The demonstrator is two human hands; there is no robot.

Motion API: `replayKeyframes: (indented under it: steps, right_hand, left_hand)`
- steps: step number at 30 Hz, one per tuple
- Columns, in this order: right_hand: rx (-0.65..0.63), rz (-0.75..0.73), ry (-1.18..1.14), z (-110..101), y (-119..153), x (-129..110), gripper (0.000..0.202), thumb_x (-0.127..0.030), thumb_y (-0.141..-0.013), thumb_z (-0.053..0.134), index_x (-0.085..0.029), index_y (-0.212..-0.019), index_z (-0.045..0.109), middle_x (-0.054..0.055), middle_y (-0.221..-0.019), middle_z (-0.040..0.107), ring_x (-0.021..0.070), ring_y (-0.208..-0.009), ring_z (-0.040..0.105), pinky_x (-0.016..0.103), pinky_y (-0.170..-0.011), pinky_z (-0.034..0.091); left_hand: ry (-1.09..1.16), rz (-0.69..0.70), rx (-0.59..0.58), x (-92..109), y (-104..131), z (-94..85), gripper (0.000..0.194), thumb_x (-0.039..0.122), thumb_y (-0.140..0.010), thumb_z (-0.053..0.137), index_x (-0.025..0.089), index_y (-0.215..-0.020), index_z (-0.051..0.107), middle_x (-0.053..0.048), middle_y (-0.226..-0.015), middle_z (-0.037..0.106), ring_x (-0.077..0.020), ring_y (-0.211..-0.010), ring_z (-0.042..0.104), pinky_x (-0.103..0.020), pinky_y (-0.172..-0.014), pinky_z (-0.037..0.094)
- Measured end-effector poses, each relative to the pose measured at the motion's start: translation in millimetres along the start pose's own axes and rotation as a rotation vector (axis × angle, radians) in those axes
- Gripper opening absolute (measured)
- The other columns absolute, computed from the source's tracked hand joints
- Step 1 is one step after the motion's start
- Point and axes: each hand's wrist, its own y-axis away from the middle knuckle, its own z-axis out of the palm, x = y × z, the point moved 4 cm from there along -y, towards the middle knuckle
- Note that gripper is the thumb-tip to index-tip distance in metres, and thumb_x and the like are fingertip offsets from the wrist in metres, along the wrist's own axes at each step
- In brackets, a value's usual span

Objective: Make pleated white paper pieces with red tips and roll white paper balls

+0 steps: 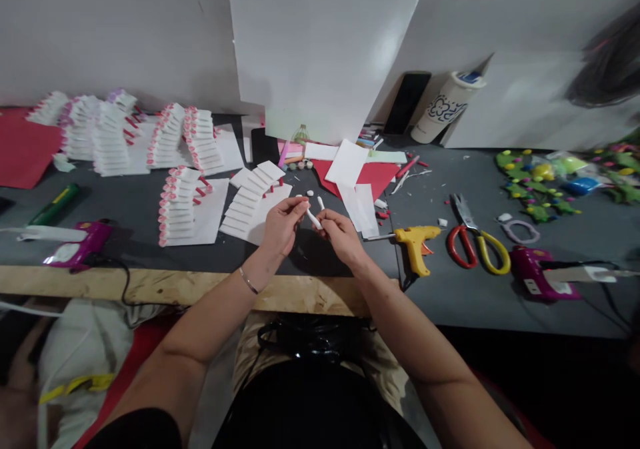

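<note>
My left hand (pixel 283 224) and my right hand (pixel 342 234) meet above the table's front edge, both closed in a pinch. Between them they hold a slim white stick-shaped piece (pixel 313 220), one end at each hand's fingertips. What it is made of I cannot tell. A second short white stick (pixel 321 202) shows just past my right fingers; whether that hand touches it is unclear. A small white lump (pixel 310 193) lies beyond. Left of my hands, a row of white strips with red stems (pixel 250 199) rests on a white card (pixel 265 217).
Several rows of pink-tipped white pieces (pixel 177 202) stand at left. To the right lie a yellow glue gun (pixel 416 242), red-and-yellow-handled scissors (pixel 473 232) and a purple power socket (pixel 543 276). Behind are red paper (pixel 385 177), a black phone (pixel 407 102) and a white tumbler (pixel 443 110).
</note>
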Motion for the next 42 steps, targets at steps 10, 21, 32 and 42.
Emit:
replayKeyframes:
  steps: [10,21,32,42]
  right_hand:
    - [0.046,-0.159,0.301,1,-1,2,0.044,-0.054,-0.09,0.051,-0.022,-0.06,0.051,-0.003,-0.061,0.044,0.014,-0.063,0.045,0.028,-0.062,0.038]
    - [0.149,-0.409,0.608,-1,3,-9,0.031,-0.041,-0.096,0.05,-0.024,-0.081,0.07,0.009,-0.11,0.07,0.0254,-0.107,0.059,0.041,-0.095,0.045]
    - [0.164,-0.17,0.415,-3,8,-16,0.031,-0.049,-0.091,0.055,-0.024,-0.1,0.072,0.002,-0.091,0.074,0.0166,-0.07,0.059,0.028,-0.066,0.044]
    - [0.219,-0.14,0.283,-4,8,-10,0.031,-0.051,-0.084,0.062,-0.024,-0.09,0.075,0.003,-0.087,0.076,0.0209,-0.076,0.064,0.033,-0.072,0.05]
  left_hand:
    - [-0.022,0.024,0.063,-1,1,-2.5,0.017,0.02,-0.06,0.085,0.017,-0.071,0.074,0.002,-0.065,0.067,-0.005,-0.055,0.051,-0.019,-0.055,0.042]
    - [-0.086,0.092,0.085,2,2,-1.6,0.016,0.023,-0.062,0.084,0.018,-0.072,0.073,0.001,-0.07,0.068,-0.0066,-0.06,0.054,-0.022,-0.063,0.047]
    - [-0.034,0.084,0.034,-4,7,4.7,0.021,0.027,-0.058,0.086,0.018,-0.072,0.073,0.0,-0.073,0.07,-0.0099,-0.07,0.061,-0.024,-0.071,0.05]
    - [-0.082,0.129,0.007,-5,7,6.3,0.017,0.023,-0.058,0.086,0.019,-0.07,0.074,0.001,-0.073,0.069,-0.0113,-0.076,0.061,-0.025,-0.076,0.049]
